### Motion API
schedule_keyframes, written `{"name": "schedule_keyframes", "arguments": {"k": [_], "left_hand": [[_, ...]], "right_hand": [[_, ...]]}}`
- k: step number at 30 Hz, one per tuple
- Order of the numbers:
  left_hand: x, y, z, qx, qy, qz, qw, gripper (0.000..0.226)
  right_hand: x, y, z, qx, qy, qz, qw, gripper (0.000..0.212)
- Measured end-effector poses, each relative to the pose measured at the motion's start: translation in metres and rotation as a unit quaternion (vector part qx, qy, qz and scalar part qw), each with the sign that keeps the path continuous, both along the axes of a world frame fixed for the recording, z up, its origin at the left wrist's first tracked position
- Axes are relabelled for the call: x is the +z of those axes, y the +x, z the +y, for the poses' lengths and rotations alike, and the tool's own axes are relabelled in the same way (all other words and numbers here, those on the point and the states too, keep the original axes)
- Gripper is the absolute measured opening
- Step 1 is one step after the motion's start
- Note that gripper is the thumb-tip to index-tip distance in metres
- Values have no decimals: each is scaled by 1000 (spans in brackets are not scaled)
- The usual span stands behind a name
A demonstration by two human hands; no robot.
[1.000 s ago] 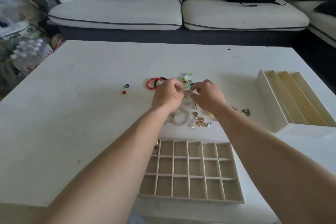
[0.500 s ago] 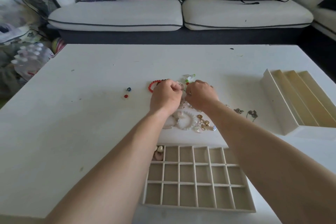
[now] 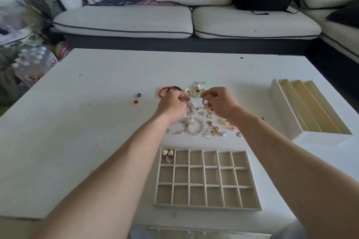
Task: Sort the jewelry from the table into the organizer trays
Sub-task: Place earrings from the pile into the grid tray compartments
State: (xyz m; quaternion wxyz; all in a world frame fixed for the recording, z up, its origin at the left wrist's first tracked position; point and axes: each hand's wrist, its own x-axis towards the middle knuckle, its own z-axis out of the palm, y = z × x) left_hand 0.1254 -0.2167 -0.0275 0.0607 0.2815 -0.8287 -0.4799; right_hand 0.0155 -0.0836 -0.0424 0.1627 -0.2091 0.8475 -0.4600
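left hand [image 3: 172, 105] is curled and pinches a thin wire [image 3: 183, 100]. right hand [image 3: 219, 103] is curled too and pinches a small earring [image 3: 205, 102]. both are over the jewelry [image 3: 194, 122], piled mid-table [image 3: 97, 122], just behind the grid tray [image 3: 207, 207]. i think a quick pull may drag or scatter pieces, because the thin metal hooks catch on the round glossy beads.

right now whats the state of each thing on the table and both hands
left hand, fingers curled, pinching a thin wire piece
right hand, fingers pinching a small earring
jewelry pile, loose on the table, unsorted
red bracelet, flat, partly behind the left hand
grid tray, empty but for its far-left compartment
long-slot tray, slots look empty
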Motion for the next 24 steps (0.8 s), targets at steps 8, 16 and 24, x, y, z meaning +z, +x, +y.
{"name": "schedule_keyframes", "arguments": {"k": [8, 16, 24], "left_hand": [[27, 27, 33, -9, 393, 50, 918, 15], [35, 43, 33, -21, 432, 79, 898, 26], [29, 50, 21, -20, 392, 97, 914, 15]], "right_hand": [[42, 49, 25, 26, -203, -228, 952, 18], [46, 73, 44, 11, -333, -320, 887, 13], [39, 77, 44, 48, -329, -334, 882, 8]]}}
